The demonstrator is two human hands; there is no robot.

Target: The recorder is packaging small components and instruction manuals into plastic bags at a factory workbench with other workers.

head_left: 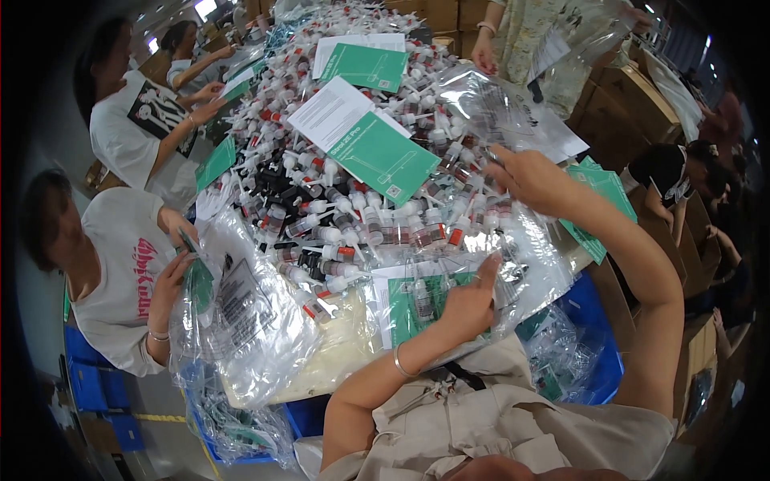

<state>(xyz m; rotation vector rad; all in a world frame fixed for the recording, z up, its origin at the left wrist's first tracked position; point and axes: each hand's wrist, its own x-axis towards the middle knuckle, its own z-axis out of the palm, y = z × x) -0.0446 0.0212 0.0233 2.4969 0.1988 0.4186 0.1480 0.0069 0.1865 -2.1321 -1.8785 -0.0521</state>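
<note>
In front of me lies a clear plastic bag (385, 309) with a green-and-white leaflet (403, 317) and a small white-capped bottle (423, 300) in or under the film. My left hand (469, 309) is closed at the bag's right part, its index finger pointing up and away. Farther right, my right hand (531, 183) reaches to the edge of a big heap of small nozzle bottles (377, 224). Its fingers are curled together beside stacked clear bags (497, 108); what they hold is hidden. A green leaflet (383, 156) lies open on the heap.
Blue bins (597, 337) with filled bags stand below the table edge. At left, a person (120, 264) handles a bag and a leaflet; others work behind. Another person's hand (484, 52) is at the far right. Green leaflets (601, 204) lie under my right forearm. Cardboard boxes (634, 96) stand right.
</note>
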